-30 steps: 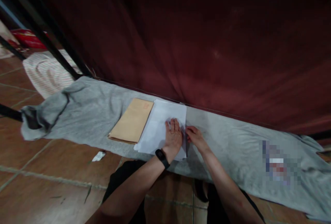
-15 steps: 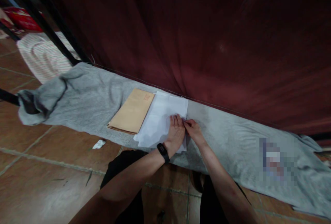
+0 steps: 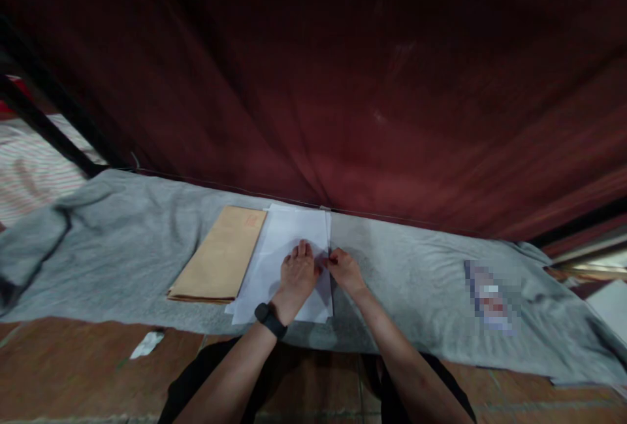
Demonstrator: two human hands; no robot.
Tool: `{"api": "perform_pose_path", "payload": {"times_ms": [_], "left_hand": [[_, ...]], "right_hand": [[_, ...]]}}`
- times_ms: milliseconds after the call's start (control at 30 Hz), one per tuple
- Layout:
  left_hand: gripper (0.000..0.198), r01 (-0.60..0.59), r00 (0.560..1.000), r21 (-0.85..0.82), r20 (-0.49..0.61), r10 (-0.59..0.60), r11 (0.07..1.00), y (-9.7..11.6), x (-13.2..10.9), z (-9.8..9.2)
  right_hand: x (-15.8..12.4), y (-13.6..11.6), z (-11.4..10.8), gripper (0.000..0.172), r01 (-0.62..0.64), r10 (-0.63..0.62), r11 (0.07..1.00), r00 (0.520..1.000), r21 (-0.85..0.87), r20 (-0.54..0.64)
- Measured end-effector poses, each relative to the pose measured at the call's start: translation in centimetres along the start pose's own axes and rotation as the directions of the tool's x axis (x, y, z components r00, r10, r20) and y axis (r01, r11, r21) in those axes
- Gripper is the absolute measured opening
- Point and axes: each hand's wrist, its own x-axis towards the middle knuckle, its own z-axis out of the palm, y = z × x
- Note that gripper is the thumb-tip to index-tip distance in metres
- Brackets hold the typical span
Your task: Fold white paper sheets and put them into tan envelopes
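White sheets of paper lie in a slightly uneven stack on the grey cloth. My left hand, with a black band on its wrist, rests flat on the top sheet, its fingers stretched out. At the stack's right edge, my right hand has its fingertips pinched on the paper, close to my left thumb. How many sheets are in the pinch cannot be made out. Just left of the paper lie brown envelopes, stacked, with small red print in an upper corner.
Grey cloth covers the long low surface. A dark red curtain hangs behind it. To the right lies a blurred-out item. A crumpled white scrap is on the tiled floor, and black bars stand at the left.
The camera view has shifted, so the bench appears lower and further left. The top sheet looks straighter on the stack. Both hands remain at the paper's right side.
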Motion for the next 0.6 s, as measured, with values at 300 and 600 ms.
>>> {"api": "perform_pose_path", "payload": {"times_ms": [300, 600], "left_hand": [[0.057, 0.064, 0.998, -0.093, -0.010, -0.065, 0.994, -1.8, 0.4, -1.4], [0.058, 0.104, 0.991, -0.308, -0.053, -0.126, 0.946, -4.0, 2.4, -1.8]], "right_hand": [[-1.2, -1.0, -0.6, 0.014, 0.078, -0.078, 0.997, 0.997, -0.006, -0.028], [-1.7, 6.9, -7.7, 0.020, -0.118, 0.229, 0.713, 0.971, 0.691, -0.070]]}}
